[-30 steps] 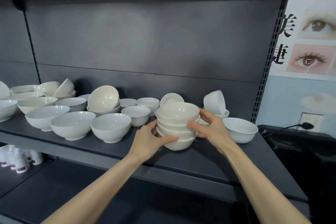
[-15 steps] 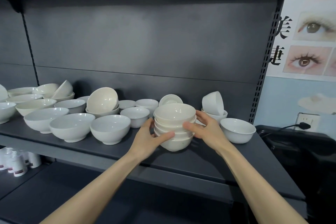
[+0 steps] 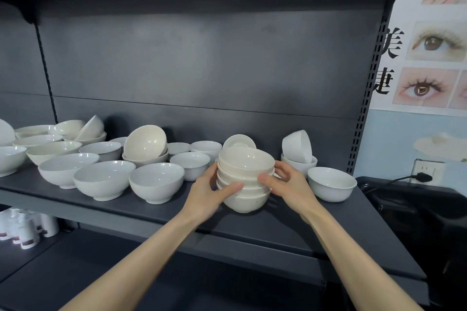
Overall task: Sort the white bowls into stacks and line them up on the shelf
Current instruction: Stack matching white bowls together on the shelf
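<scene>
Right now both hands clasp a stack of cream-white bowls [image 3: 244, 179] just right of the frame's centre, on the dark shelf [image 3: 278, 225]. The left hand [image 3: 211, 190] wraps the stack's left side, thumb across the front of the lower bowls; the right hand [image 3: 288, 187] closes on the right side, thumb pressing the middle rims. Each grip is curled snugly around the stack, with nothing else in it. Whether the bottom bowl's foot rests on the shelf or hovers just above it, I cannot tell.

Four or so nested bowls look like glazed ceramic: stiff, brittle, fairly heavy together, and slick. The upper ones could slide or tilt if only the top is squeezed, so the safest hold is low, with fingers under the bottom bowl's curve and thumbs steadying the rims, much as the hands sit now.

To the left, many loose white bowls [image 3: 103, 179] crowd the shelf, some wider, some tipped on their sides. To the right stands a single bowl [image 3: 331, 183], and behind it a tilted bowl [image 3: 297, 145] leans in another. Most sorting seems undone. A knock against these neighbours could chip a rim.
</scene>
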Available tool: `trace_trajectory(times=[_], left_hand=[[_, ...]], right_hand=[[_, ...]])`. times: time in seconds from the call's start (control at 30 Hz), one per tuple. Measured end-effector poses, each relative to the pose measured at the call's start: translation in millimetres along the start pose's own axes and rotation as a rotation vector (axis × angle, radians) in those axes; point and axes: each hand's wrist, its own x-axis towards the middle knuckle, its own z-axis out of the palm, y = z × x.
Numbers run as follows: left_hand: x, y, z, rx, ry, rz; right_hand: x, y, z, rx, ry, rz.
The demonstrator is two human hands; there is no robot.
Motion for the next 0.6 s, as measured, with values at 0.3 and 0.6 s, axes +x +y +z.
trace_trajectory(times=[0.3, 0.6], left_hand=[[-1.3, -1.3, 1.0, 0.019, 0.05, 0.007], [1.3, -13.0, -1.6, -0.052, -0.073, -0.067]], right_hand=[[2.8, -2.2, -0.4, -0.027, 0.003, -0.019], [4.9, -5.9, -7.2, -0.145, -0.061, 0.012]])
